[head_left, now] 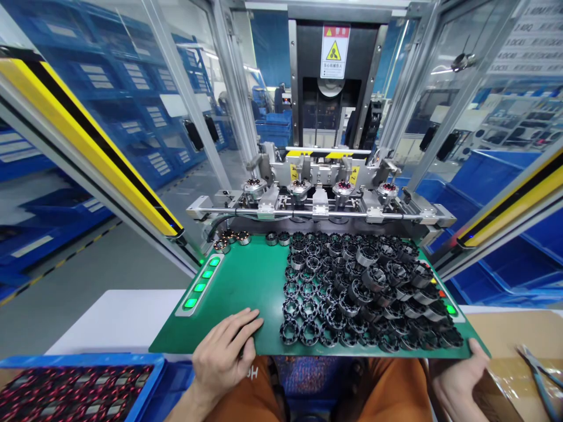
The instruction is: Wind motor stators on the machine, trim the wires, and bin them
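Observation:
My left hand lies at the front edge of the green work surface, fingers stretched out flat on it and nothing held. At the surface's front right corner is my right hand; its thumb lies over the corner and the other fingers are hidden underneath. Many black-and-metal ring-shaped stator cores cover the right half of the surface, stacked in layers toward the right. Several copper-wound stators stand at the back left. Behind them, the machine's fixtures hold further wound stators in a row.
Lit green buttons line the surface's left side. A blue tray of red-wound stators sits at lower left. Pliers lie on cardboard at right. Yellow-and-black posts flank the machine frame, with a warning sign above.

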